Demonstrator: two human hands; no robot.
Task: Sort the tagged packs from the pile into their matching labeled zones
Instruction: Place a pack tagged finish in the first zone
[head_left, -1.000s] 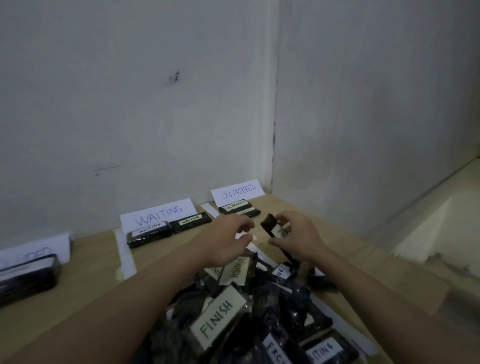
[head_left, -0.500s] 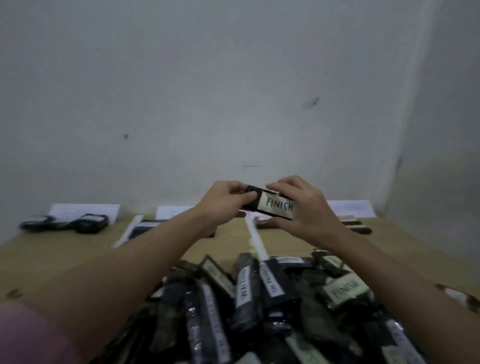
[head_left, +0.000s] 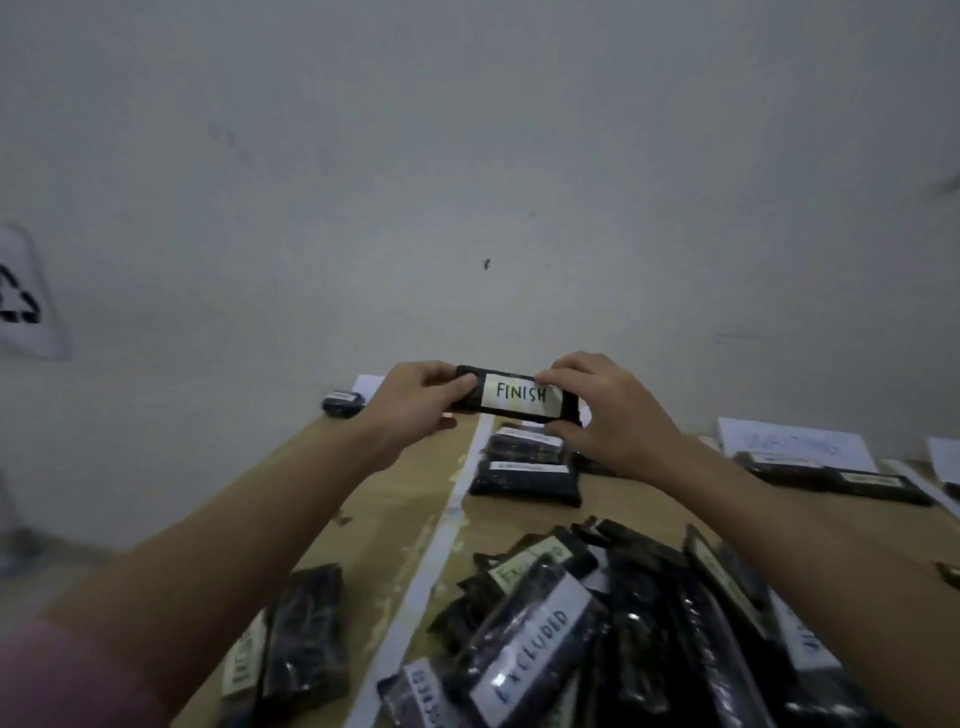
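Up in the air over the far side of the wooden table (head_left: 395, 499) sits a flat black plastic pack with a white tag reading FINISH (head_left: 517, 396), held level and facing the camera. The left hand (head_left: 415, 402) pinches its left end, thumb on the front face and fingers curled behind. The right hand (head_left: 597, 415) grips the right end, fingers curled over the top edge and thumb under the bottom edge. Both forearms reach out from the bottom of the view, a pink sleeve (head_left: 67, 680) at the lower left.

Just below the held pack, a short stack of black tagged packs (head_left: 524, 470) lies on the table; their tags are too blurred to read. A white tape strip (head_left: 441, 551) runs down the table to the left of that stack. Nearer the camera spreads the big pile of black packs (head_left: 623, 639), one tag reading EXCLUDED (head_left: 535, 654). Left of the strip lies a lone black pack (head_left: 306, 634). To the right, a white paper sign, probably WAITING (head_left: 795, 447), stands behind a row of packs (head_left: 831, 475). At the far left edge sits another small dark pack (head_left: 342, 402).
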